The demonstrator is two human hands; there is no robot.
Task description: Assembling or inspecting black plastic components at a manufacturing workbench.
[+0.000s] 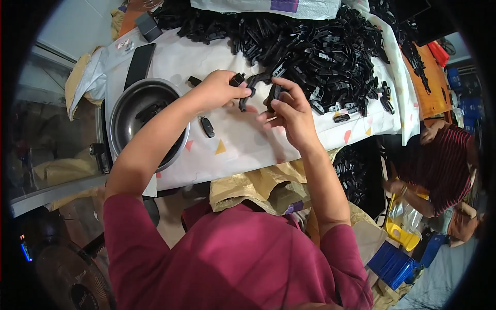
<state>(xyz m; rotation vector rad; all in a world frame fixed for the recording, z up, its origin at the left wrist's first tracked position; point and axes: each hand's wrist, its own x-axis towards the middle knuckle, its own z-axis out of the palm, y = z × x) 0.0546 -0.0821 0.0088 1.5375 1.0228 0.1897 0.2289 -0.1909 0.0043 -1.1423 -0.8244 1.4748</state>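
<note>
Over the near part of the white table (175, 67), my left hand (219, 92) pinches a small black plastic part (237, 79) between thumb and fingers. My right hand (293, 111) grips another black plastic piece (274, 96), held nearly upright, with its lower fingers curled loosely. A bent black piece (257, 80) shows between the two hands; whether it is joined to either held part I cannot tell. Below my left hand lies a loose black clip-like piece (207, 127). One more small black piece (194, 81) rests beside my left wrist, partly hidden by it.
A steel bowl (114, 124) with black pieces inside stands at the left, partly behind my left forearm. A large heap of black plastic parts (320, 57) covers the far side. A dark phone-like slab (140, 66) lies near the bowl. Another person (439, 165) sits at the right.
</note>
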